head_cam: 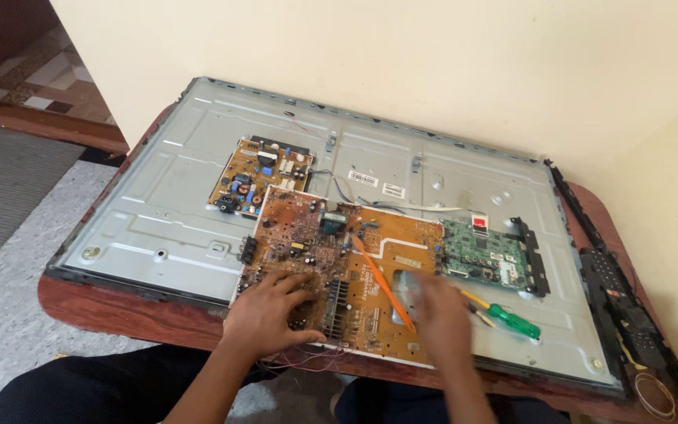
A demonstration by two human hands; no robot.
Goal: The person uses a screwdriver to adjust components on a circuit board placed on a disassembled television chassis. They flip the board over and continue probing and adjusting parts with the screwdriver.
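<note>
On the grey metal back panel [166,228] of a flat screen, which covers most of the wooden bench [103,310], a large brown circuit board [402,251] lies loose at the near edge, within easy reach. The left hand [264,314] rests on it with fingers spread, pinning its near left corner and gripping nothing. The right hand [441,314] is blurred over the board's right part, so I cannot tell its grasp; an orange pen-like tool [382,283] lies just beside it, a green-handled screwdriver [512,320] near.

Large circuit board [331,267] on metal panel [158,220]; smaller boards behind-left [260,174], right [484,251]; screwdriver [512,318] right.
</note>
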